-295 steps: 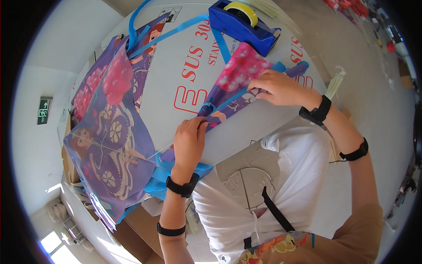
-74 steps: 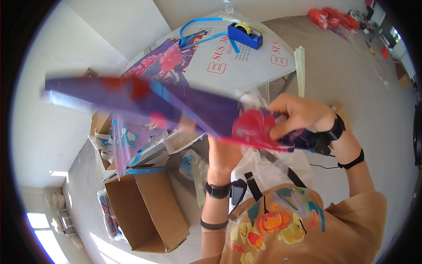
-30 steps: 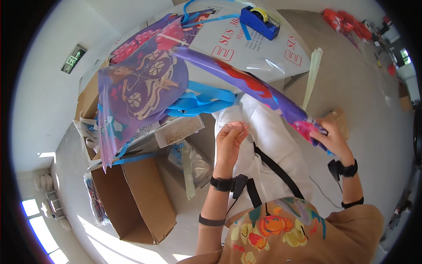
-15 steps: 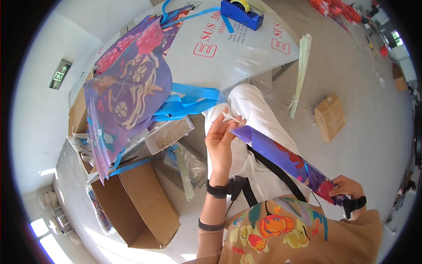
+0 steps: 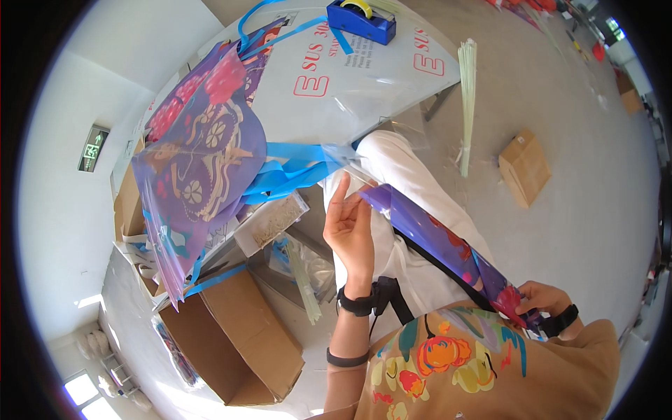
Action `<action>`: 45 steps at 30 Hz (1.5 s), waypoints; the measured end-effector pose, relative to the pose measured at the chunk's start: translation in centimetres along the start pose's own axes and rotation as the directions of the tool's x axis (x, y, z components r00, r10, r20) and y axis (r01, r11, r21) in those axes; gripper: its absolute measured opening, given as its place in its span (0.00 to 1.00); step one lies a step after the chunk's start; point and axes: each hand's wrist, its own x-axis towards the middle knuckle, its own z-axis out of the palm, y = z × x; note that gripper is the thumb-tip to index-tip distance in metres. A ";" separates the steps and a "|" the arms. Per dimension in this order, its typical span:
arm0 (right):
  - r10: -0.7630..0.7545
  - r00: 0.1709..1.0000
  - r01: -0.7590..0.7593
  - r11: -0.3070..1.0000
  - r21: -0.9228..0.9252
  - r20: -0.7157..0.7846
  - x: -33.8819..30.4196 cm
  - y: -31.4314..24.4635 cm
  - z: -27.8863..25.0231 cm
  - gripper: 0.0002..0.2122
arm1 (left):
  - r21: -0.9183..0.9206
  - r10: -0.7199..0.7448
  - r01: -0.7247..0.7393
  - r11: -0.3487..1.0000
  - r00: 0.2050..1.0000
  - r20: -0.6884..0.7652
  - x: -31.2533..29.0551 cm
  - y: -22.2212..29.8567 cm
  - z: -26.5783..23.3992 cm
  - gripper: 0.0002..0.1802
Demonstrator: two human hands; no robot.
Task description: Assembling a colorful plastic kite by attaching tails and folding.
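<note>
A purple printed plastic sheet [image 5: 437,241], rolled into a long tube with red and blue patterns, slants across my lap. My right hand [image 5: 544,301] is closed around its lower right end. At the upper left end is my left hand [image 5: 348,231], with its index finger raised and the thumb and other fingers bent in beside the tube's mouth. A pale, see-through streak runs past those fingertips; what they pinch is hard to make out. Beyond the left hand, blue ribbon [image 5: 290,168] spills over the table edge, beside a stack of purple printed sheets [image 5: 199,157].
The white table [image 5: 308,115] carries a blue tape dispenser [image 5: 362,22]. Bundled pale sticks [image 5: 467,108] stand at the table's right corner. A small carton [image 5: 525,168] is on the floor at right; an open cardboard box [image 5: 234,343] sits at lower left, near a tray of small pieces [image 5: 274,225].
The thin white sticks seen at my left fingertips now show only as a pale blur. My left index finger is straighter. The whole view has shifted slightly; my right hand keeps its grip.
</note>
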 end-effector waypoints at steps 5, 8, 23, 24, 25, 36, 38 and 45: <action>0.005 0.994 -0.018 0.993 0.114 0.109 1.0 -0.3 0.9 0.17 | -0.082 -0.030 0.024 0.996 0.997 -0.069 -0.7 -1.4 1.6 0.11; 0.019 0.990 -0.042 0.986 0.163 0.138 1.7 0.4 0.8 0.16 | -0.144 -0.074 0.058 0.988 0.992 -0.104 -0.3 -2.2 1.4 0.11; -0.166 0.986 0.165 0.985 -0.048 -0.017 2.0 -2.5 3.5 0.15 | 0.082 0.448 -0.457 0.886 0.887 0.110 2.9 0.8 1.6 0.10; -0.158 0.984 0.151 0.984 -0.091 -0.079 1.7 -2.9 3.7 0.15 | 0.014 0.445 -0.448 0.894 0.891 0.090 3.1 1.3 1.5 0.09; -0.176 0.978 0.162 0.980 -0.117 -0.113 1.4 -3.1 3.9 0.15 | -0.042 0.424 -0.422 0.906 0.902 0.075 3.3 1.9 1.3 0.08; -0.061 0.992 0.059 0.998 0.019 0.109 2.2 -1.4 2.3 0.14 | -0.023 0.430 -0.430 0.903 0.896 0.115 2.2 2.5 0.5 0.08; -0.080 0.953 0.056 0.995 0.087 0.294 3.4 -0.7 2.1 0.14 | -0.018 0.444 -0.444 0.896 0.891 0.100 1.5 2.1 1.2 0.07; -0.037 0.811 -0.099 0.975 0.200 0.584 5.5 0.5 0.4 0.14 | -0.186 0.417 -0.428 0.884 0.904 -0.096 1.5 1.6 3.5 0.05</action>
